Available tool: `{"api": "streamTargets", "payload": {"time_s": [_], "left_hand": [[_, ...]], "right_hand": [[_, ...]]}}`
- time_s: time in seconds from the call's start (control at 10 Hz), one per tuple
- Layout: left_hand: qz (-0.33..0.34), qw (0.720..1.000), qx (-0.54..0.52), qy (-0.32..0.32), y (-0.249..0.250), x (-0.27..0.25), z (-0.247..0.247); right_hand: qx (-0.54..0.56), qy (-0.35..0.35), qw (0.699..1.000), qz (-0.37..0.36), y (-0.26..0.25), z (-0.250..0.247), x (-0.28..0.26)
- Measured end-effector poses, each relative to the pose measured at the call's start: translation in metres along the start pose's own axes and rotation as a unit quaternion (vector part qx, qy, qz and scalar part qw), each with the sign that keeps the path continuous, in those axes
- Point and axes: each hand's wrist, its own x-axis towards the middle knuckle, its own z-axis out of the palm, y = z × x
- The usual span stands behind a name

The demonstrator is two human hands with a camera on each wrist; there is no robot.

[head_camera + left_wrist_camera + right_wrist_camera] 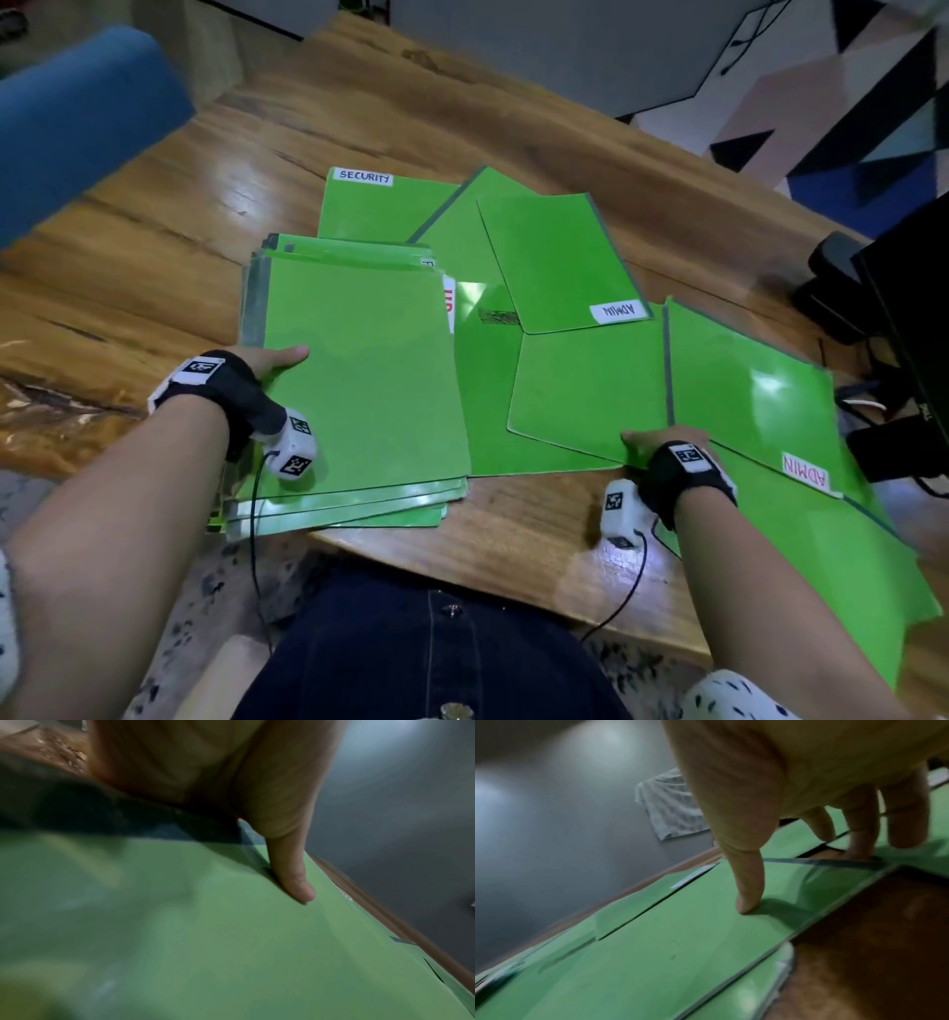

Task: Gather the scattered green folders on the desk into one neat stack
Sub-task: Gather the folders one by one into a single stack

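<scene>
1. Right now my left hand [267,360] sits at the left edge of the stack [359,390], thumb lying flat on the top cover; the left wrist view shows that thumb [293,874] pressed on green, with the other fingers hidden under the edge, so it reads as a pinch on the stack
2. That stack lies on the near left part of the desk [154,231], its near edge hanging past the desk edge, with several covers fanned unevenly at the bottom
3. My right hand [662,442] rests on the near edge of a loose folder [585,395] in the middle of the desk; from the right wrist I see the thumb [746,894] straight and pressing its tip on the cover, the other fingers [859,833] spread and reaching down past the far edge
4. Whether those fingers are hooked under the folder I cannot tell
5. Other folders lie scattered and overlapping: one labelled SECURITY [380,205] behind the stack, one labelled ADMIN [554,262] tilted on top of the middle ones, and a second ADMIN folder [760,406] at the right, partly over the desk edge
6. A dark monitor [914,318] stands at the far right
</scene>
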Motion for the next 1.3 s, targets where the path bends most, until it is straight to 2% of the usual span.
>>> {"api": "streamTargets", "payload": {"time_s": [0.2, 0.3, 0.5, 0.6, 0.7, 0.8, 0.9, 1.0, 1.1, 1.2, 1.3], "left_hand": [[0.01, 1.0, -0.02, -0.004, -0.007, 0.003, -0.001], [0.017, 1.0, -0.014, -0.006, -0.006, 0.004, -0.002], [0.025, 1.0, -0.002, -0.006, -0.007, 0.003, -0.002], [0.02, 1.0, 0.004, -0.004, -0.003, 0.0, -0.001], [0.016, 1.0, -0.008, 0.005, 0.0, -0.005, -0.001], [0.018, 1.0, -0.011, 0.003, 0.0, -0.009, -0.001], [0.025, 1.0, 0.003, 0.004, 0.0, -0.011, 0.0], [0.025, 0.999, 0.022, 0.001, 0.0, -0.009, 0.0], [0.016, 0.999, 0.03, 0.002, 0.002, -0.009, -0.001], [0.01, 0.999, 0.048, 0.022, 0.002, -0.009, 0.003], [0.006, 0.998, 0.052, 0.024, 0.003, -0.01, 0.002]], "right_hand": [[0.147, -0.052, 0.987, -0.022, -0.006, -0.047, -0.105], [0.224, -0.032, 0.973, -0.036, -0.012, -0.068, -0.109], [0.419, 0.073, 0.901, -0.087, -0.036, -0.142, -0.15], [0.447, 0.191, 0.861, -0.149, -0.043, -0.174, -0.188], [0.345, 0.366, 0.834, -0.228, -0.047, -0.202, -0.232], [0.283, 0.429, 0.791, -0.332, -0.055, -0.21, -0.257], [0.317, 0.409, 0.704, -0.487, -0.067, -0.208, -0.259], [0.278, 0.314, 0.695, -0.584, -0.076, -0.214, -0.256], [0.151, 0.243, 0.709, -0.644, -0.099, -0.222, -0.264], [0.076, 0.171, 0.712, -0.677, -0.126, -0.219, -0.286], [-0.053, 0.154, 0.705, -0.69, -0.152, -0.203, -0.297]]}}
